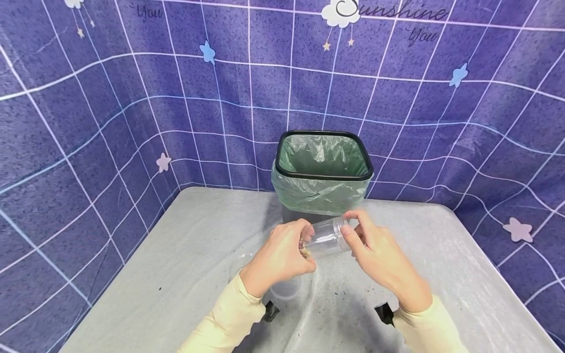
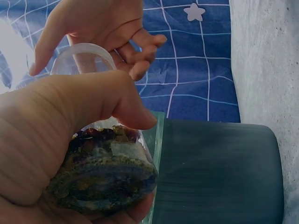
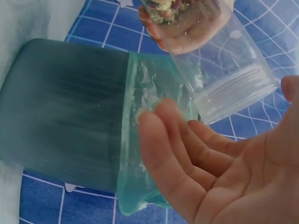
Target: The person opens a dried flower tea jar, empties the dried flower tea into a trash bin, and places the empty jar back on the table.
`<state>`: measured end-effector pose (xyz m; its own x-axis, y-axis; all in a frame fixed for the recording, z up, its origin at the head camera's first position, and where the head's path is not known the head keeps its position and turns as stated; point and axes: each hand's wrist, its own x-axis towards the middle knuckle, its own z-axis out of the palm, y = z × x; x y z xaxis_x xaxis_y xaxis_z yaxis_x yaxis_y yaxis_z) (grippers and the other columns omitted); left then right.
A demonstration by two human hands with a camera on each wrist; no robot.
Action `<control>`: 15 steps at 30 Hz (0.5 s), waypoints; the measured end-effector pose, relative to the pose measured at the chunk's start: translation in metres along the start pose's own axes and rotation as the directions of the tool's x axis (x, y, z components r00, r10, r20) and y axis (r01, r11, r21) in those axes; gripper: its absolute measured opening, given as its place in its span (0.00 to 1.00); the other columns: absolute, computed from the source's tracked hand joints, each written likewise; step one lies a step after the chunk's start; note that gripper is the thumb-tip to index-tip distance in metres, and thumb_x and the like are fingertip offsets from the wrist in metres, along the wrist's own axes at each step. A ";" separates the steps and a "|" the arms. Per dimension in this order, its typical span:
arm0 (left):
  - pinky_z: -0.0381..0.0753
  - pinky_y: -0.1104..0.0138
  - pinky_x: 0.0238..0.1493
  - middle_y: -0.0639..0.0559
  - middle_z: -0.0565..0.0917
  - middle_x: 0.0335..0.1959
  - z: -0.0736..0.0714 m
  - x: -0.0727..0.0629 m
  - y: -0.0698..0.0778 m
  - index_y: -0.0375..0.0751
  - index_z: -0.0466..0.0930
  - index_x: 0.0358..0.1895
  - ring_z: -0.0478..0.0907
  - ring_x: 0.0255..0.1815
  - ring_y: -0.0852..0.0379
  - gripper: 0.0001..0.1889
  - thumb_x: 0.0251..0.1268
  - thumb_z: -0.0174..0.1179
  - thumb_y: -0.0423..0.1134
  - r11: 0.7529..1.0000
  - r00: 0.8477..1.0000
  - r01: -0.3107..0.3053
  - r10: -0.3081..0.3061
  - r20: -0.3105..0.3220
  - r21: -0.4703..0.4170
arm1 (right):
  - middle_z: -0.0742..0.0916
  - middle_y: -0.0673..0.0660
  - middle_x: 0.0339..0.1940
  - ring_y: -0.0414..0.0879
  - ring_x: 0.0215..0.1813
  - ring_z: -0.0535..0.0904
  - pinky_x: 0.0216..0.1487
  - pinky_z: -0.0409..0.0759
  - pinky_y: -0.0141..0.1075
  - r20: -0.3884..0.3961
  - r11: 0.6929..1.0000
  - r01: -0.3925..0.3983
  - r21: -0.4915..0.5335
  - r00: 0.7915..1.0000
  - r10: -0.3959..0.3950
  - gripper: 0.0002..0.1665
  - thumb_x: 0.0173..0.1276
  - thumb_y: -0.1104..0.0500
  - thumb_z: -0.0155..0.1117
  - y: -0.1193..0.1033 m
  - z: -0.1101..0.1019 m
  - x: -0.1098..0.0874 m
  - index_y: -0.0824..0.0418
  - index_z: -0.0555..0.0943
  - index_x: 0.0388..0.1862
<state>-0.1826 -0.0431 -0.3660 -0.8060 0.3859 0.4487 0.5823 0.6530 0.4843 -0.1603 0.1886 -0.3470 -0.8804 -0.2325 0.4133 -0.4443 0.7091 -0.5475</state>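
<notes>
A clear plastic jar [image 1: 325, 237] lies tilted in the air, its threaded mouth towards the right. Dried yellowish and dark red bits [image 3: 166, 10] sit at its bottom end. My left hand [image 1: 282, 252] grips that end, thumb and fingers curled round it; in the left wrist view the jar's base [image 2: 105, 186] faces the camera. Around the mouth, my right hand [image 1: 383, 252] has its fingers loosely bent and spread. In the right wrist view a gap shows between those fingers [image 3: 163, 149] and the jar; whether the thumb touches the rim I cannot tell.
Behind the hands stands a bin with a black rim [image 1: 324, 176] and a green plastic liner [image 1: 320, 193]. Round clear plastic pieces [image 1: 286, 289] lie on the grey-white table [image 1: 185, 255], partly under the left arm. Dark specks dot the table. A blue-purple grid curtain [image 1: 220, 117] hangs behind.
</notes>
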 end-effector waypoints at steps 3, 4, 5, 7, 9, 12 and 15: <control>0.76 0.69 0.35 0.61 0.79 0.30 0.000 0.000 0.000 0.49 0.78 0.39 0.74 0.29 0.62 0.22 0.31 0.70 0.35 1.000 1.000 -0.003 0.003 -0.015 0.025 | 0.80 0.45 0.22 0.39 0.21 0.76 0.26 0.74 0.36 -0.021 0.999 -0.036 0.014 0.999 0.037 0.17 0.83 0.41 0.48 -0.001 0.003 0.000 0.47 0.75 0.58; 0.76 0.69 0.36 0.60 0.79 0.30 0.001 0.000 0.000 0.48 0.79 0.39 0.74 0.29 0.61 0.22 0.31 0.70 0.35 0.999 1.000 -0.005 0.006 -0.021 0.032 | 0.81 0.46 0.21 0.39 0.21 0.76 0.25 0.74 0.36 -0.023 0.998 -0.054 0.025 0.998 0.054 0.17 0.83 0.40 0.48 -0.001 0.004 0.000 0.47 0.76 0.56; 0.77 0.69 0.36 0.60 0.80 0.31 0.001 0.000 0.000 0.48 0.79 0.39 0.75 0.30 0.61 0.23 0.31 0.71 0.35 0.999 1.000 -0.005 0.006 -0.025 0.038 | 0.81 0.47 0.21 0.40 0.21 0.77 0.25 0.74 0.36 -0.025 0.997 -0.071 0.034 0.997 0.072 0.17 0.83 0.39 0.47 -0.002 0.005 0.000 0.47 0.76 0.55; 0.78 0.67 0.38 0.60 0.81 0.32 0.002 0.000 0.000 0.47 0.79 0.40 0.76 0.32 0.60 0.23 0.31 0.71 0.35 0.998 0.999 -0.004 0.005 -0.033 0.055 | 0.82 0.48 0.21 0.41 0.20 0.78 0.24 0.75 0.37 -0.028 0.992 -0.113 0.057 0.993 0.115 0.19 0.82 0.37 0.46 -0.003 0.007 0.000 0.46 0.77 0.52; 0.79 0.66 0.39 0.59 0.82 0.33 0.003 0.000 -0.001 0.46 0.79 0.41 0.76 0.33 0.59 0.23 0.32 0.72 0.35 0.997 0.999 -0.007 0.010 -0.042 0.075 | 0.83 0.47 0.20 0.42 0.20 0.80 0.25 0.76 0.38 -0.042 0.986 -0.150 0.075 0.987 0.154 0.21 0.82 0.35 0.45 -0.005 0.010 0.001 0.47 0.77 0.49; 0.79 0.63 0.41 0.57 0.81 0.33 0.005 -0.001 -0.001 0.45 0.79 0.41 0.77 0.34 0.57 0.23 0.32 0.71 0.34 0.994 0.998 -0.028 0.035 -0.057 0.109 | 0.82 0.46 0.18 0.41 0.21 0.80 0.26 0.76 0.39 -0.080 0.980 -0.183 0.075 0.979 0.188 0.23 0.81 0.34 0.45 -0.006 0.014 0.003 0.49 0.78 0.46; 0.79 0.62 0.40 0.57 0.80 0.31 0.006 -0.002 -0.001 0.44 0.79 0.40 0.76 0.33 0.56 0.22 0.32 0.70 0.33 0.990 0.995 -0.049 0.060 -0.074 0.131 | 0.81 0.46 0.15 0.41 0.21 0.80 0.28 0.75 0.39 -0.109 0.976 -0.205 0.066 0.971 0.212 0.24 0.81 0.34 0.45 -0.007 0.018 0.004 0.50 0.78 0.43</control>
<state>-0.1823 -0.0400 -0.3716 -0.7598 0.3748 0.5312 0.6025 0.7129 0.3589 -0.1635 0.1702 -0.3545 -0.9310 -0.0031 0.3650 -0.2640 0.6963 -0.6674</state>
